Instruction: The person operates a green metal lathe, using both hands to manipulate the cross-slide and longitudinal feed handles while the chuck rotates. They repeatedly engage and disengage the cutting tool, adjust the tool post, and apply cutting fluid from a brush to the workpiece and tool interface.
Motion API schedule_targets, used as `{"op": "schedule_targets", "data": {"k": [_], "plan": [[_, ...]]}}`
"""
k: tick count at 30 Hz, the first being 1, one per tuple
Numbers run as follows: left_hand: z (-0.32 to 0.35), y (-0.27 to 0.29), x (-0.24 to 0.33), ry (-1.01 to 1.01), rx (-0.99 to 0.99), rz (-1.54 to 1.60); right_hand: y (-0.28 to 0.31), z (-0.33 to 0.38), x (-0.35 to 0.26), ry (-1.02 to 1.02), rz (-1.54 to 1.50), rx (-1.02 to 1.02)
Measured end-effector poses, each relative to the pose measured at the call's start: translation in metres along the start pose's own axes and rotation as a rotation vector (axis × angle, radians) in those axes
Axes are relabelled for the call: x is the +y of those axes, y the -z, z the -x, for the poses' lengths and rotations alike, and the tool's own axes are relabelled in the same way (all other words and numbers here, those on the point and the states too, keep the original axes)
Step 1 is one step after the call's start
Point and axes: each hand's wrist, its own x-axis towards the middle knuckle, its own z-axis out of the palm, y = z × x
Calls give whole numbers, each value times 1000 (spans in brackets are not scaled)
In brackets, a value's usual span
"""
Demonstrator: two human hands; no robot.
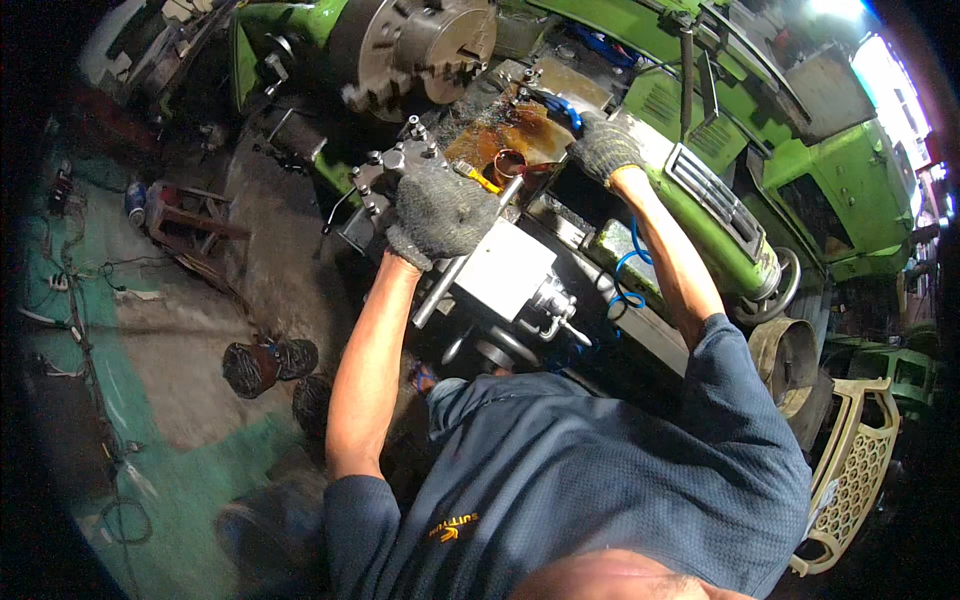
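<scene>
A metal-turning lathe in green stands before me, with a large steel chuck (415,45) at its upper left. My left hand (445,215), in a grey knitted glove, lies over the bolted tool post (400,160); its fingers are hidden beneath it. Close by that hand, a metal bar (440,290) slants past the white cover (508,268). My right hand (605,148), also gloved, is closed around a blue air blow gun (562,108) that points toward the chip-strewn bed. Between the hands stand a copper-coloured cup (510,163) and a yellow-handled brush (478,178).
A coiled blue hose (628,275) hangs below my right forearm. The tailstock handwheel (780,285) juts out at the right, above a round metal drum (785,360) and a cream plastic chair (850,470). On the floor at left are a small stool (195,220) and dark bundles (268,366).
</scene>
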Motion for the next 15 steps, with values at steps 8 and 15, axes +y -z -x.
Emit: {"op": "schedule_targets", "data": {"k": [8,15], "plan": [[-2,3,1,20,-26,-78,-17,-45,-8,66,-119,32],[-11,-3,-1,-39,-18,-42,-6,-65,-2,-25,-161,-102]]}}
